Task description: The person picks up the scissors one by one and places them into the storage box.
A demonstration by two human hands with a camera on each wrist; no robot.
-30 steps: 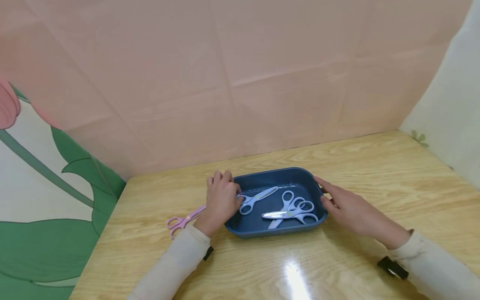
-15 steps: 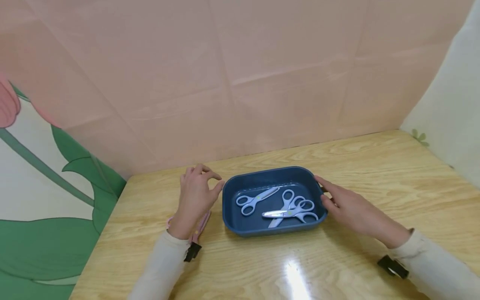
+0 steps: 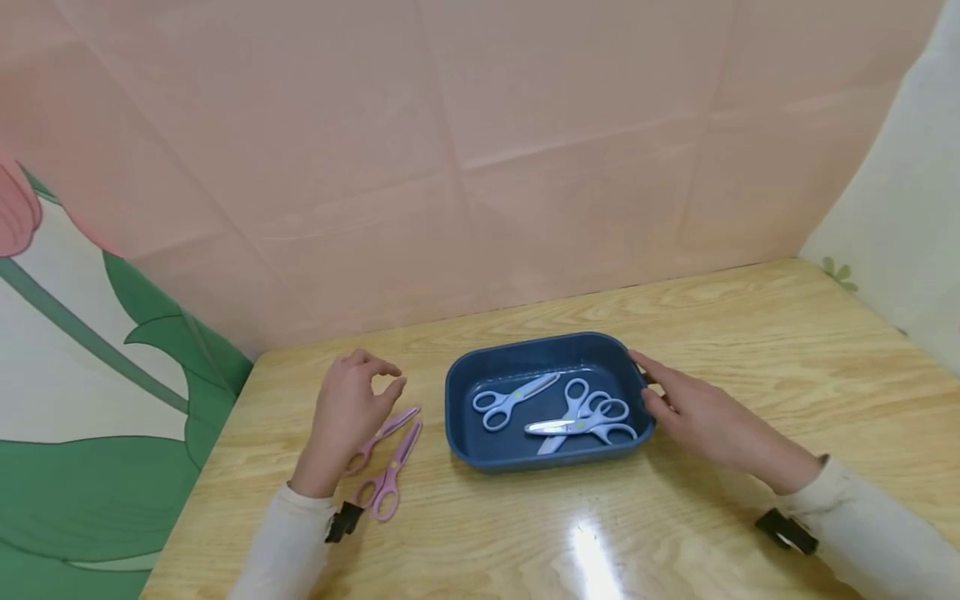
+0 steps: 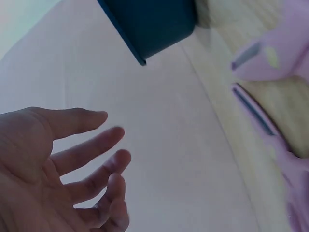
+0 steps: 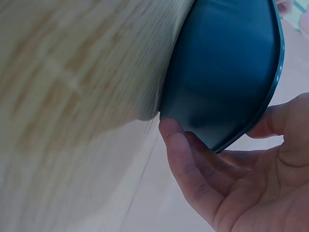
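Observation:
Above the left part of the table hovers my left hand (image 3: 347,417), fingers loosely bent, thumb and index tip apart with nothing between them. Two pairs of pink scissors, one in front (image 3: 393,467) and one behind (image 3: 395,422), lie under and beside it; the hand covers some of the rear pair's handles. My right hand (image 3: 701,421) holds the right end of a dark blue rectangular bin (image 3: 525,464); in the right wrist view, the thumb is at its rim and the fingers are against its outer wall. Inside lie light blue scissors, one pair (image 3: 507,405) at left and two crossed pairs (image 3: 576,427) at right.
The wood-grain table (image 3: 480,542) runs back to a pink cloth backdrop (image 3: 480,208). A printed tulip panel (image 3: 135,417) stands at the left, a pale wall (image 3: 900,242) at the right. A black band (image 3: 785,533) sits by the right sleeve.
My left hand has withdrawn from the bin to the left, letting go of the blue scissors there, and now hovers beside the pink ones. The right hand stays on the bin.

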